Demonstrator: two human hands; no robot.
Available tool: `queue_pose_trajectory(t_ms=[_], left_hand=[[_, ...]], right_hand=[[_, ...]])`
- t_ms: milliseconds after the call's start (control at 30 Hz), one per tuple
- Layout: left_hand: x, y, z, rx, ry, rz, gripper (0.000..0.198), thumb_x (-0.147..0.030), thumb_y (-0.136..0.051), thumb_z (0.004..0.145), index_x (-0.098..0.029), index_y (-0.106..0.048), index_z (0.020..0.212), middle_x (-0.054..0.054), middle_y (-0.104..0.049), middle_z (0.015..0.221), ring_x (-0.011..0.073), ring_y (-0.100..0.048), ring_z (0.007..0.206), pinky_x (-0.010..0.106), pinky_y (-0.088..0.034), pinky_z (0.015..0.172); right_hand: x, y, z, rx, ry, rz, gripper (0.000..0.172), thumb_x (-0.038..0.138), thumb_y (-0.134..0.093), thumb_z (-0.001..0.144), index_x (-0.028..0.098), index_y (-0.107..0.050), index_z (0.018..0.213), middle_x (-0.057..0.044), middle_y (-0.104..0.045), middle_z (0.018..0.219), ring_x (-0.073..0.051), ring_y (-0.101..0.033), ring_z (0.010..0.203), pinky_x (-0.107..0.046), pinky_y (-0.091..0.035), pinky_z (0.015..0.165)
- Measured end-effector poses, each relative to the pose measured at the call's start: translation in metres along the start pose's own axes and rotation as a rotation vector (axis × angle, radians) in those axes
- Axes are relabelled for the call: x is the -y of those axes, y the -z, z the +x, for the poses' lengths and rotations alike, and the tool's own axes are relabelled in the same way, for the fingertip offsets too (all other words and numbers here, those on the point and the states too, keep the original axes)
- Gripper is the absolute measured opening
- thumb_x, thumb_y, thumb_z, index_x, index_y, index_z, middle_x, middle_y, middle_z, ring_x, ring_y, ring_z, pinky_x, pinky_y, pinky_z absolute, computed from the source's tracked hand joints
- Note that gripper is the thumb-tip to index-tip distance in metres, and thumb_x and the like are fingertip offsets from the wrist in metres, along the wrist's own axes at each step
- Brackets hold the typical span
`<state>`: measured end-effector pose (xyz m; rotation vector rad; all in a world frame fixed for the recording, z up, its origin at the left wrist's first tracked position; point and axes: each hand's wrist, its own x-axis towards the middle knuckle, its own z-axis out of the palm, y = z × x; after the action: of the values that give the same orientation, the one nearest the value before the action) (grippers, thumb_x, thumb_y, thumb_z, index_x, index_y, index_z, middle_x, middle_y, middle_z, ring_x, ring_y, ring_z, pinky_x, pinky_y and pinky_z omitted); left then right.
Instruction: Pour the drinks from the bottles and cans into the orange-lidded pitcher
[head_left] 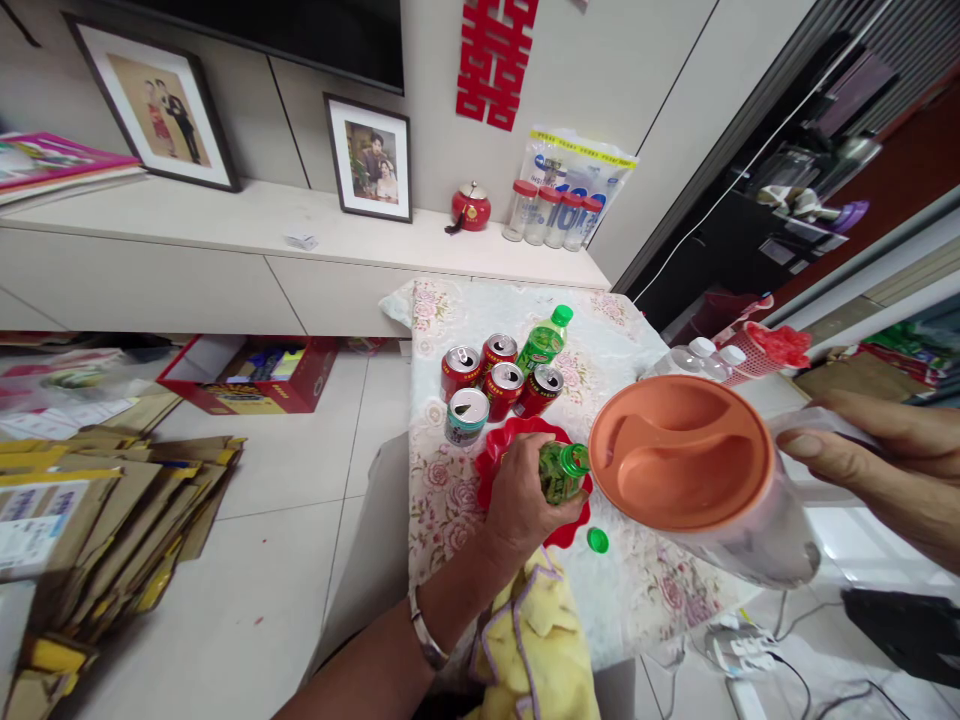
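Observation:
My left hand [521,500] is closed around a green drink bottle [561,470] that stands over a red plate [499,452] on the floral-cloth table [450,500]. My right hand [892,460] grips the handle of a clear pitcher with an orange lid [682,450], held in the air close to the camera, right of the bottle. A loose green cap [598,540] lies on the cloth under the pitcher's near edge. Behind the plate stand several red cans [502,385], one teal can [466,415] and a second green bottle [544,340].
A yellow cloth [532,640] hangs at the table's near edge. Clear capped bottles [701,355] and a red basket [772,350] sit at the table's right. Glass jars [551,212] and a red pot [471,207] stand on the sideboard. Flattened cardboard [97,530] and a red box [251,375] lie on the floor.

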<state>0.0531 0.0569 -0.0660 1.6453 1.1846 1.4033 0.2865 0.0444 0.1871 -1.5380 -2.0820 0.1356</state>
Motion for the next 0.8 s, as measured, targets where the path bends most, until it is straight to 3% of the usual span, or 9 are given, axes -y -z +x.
queue_pose_trajectory(t_ms=[100, 267, 467, 800], left_hand=[[0.000, 0.000, 0.000, -0.006, 0.002, 0.010, 0.073, -0.018, -0.087, 0.066, -0.025, -0.053, 0.130, 0.009, -0.070, 0.123, 0.0311, -0.074, 0.111, 0.045, -0.064, 0.092], [-0.001, 0.000, 0.001, -0.003, -0.010, 0.023, 0.078, -0.014, -0.089, 0.064, -0.023, -0.053, 0.132, 0.010, -0.071, 0.124, 0.0304, -0.073, 0.112, 0.045, -0.063, 0.095], [0.000, -0.001, 0.001, -0.003, -0.002, 0.021, 0.077, -0.016, -0.089, 0.064, -0.024, -0.053, 0.131, 0.009, -0.071, 0.123, 0.0299, -0.073, 0.113, 0.045, -0.063, 0.094], [0.003, -0.002, 0.001, -0.019, -0.044, 0.009, 0.076, -0.017, -0.088, 0.065, -0.023, -0.052, 0.131, 0.010, -0.070, 0.121, 0.0311, -0.072, 0.113, 0.047, -0.062, 0.096]], right_hand=[[-0.001, 0.000, 0.001, 0.011, -0.001, 0.000, 0.034, 0.060, -0.078, 0.085, 0.028, -0.080, 0.072, 0.003, -0.056, 0.054, -0.012, -0.051, 0.048, -0.020, -0.044, 0.042], [-0.003, -0.002, 0.003, -0.004, 0.013, -0.021, 0.033, 0.060, -0.079, 0.085, 0.028, -0.081, 0.077, 0.003, -0.068, 0.066, -0.010, -0.048, 0.050, -0.021, -0.040, 0.042], [0.000, -0.001, 0.003, 0.004, 0.014, -0.018, 0.041, 0.061, -0.078, 0.086, 0.026, -0.074, 0.065, 0.004, -0.048, 0.052, -0.010, -0.043, 0.048, -0.021, -0.037, 0.041], [-0.010, -0.001, 0.001, 0.003, 0.032, -0.022, 0.035, 0.060, -0.077, 0.088, 0.027, -0.078, 0.074, 0.004, -0.051, 0.055, -0.011, -0.046, 0.049, -0.020, -0.040, 0.042]])
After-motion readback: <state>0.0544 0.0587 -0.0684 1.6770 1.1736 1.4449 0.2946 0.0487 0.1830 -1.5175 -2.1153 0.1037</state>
